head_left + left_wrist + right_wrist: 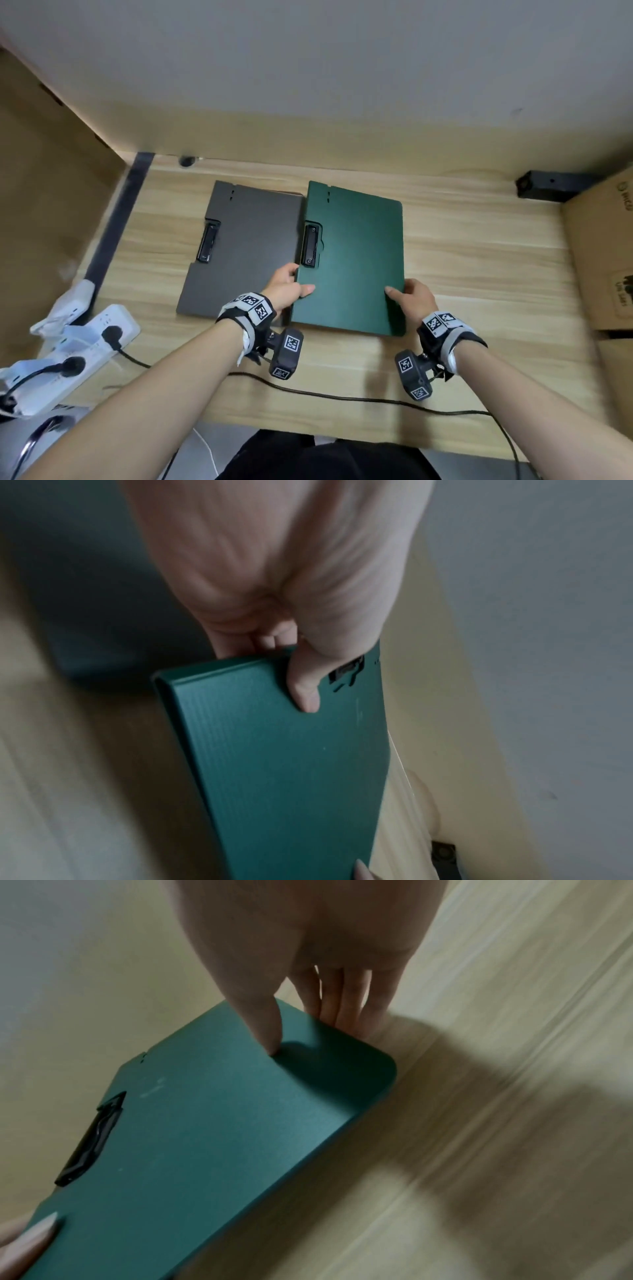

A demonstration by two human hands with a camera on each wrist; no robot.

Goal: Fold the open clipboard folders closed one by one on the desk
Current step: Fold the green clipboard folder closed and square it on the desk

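Note:
Two closed clipboard folders lie side by side on the wooden desk [472, 260]. The grey folder [243, 250] is on the left and the dark green folder [352, 260] on the right, each with a black clip on its left side. My left hand [291, 286] pinches the green folder's left edge, thumb [304, 691] on the cover and fingers underneath. My right hand [409, 298] pinches its right edge, thumb [267, 1031] on top and fingers [342, 1007] down along the edge. The green folder [284, 764] [222, 1137] fills both wrist views.
White power strips [85, 342] with plugs sit at the desk's left front. A black cable [342, 397] runs along the front edge. A cardboard box [603, 260] stands at the right, a black bracket [548, 185] at the back right. A wall closes the back.

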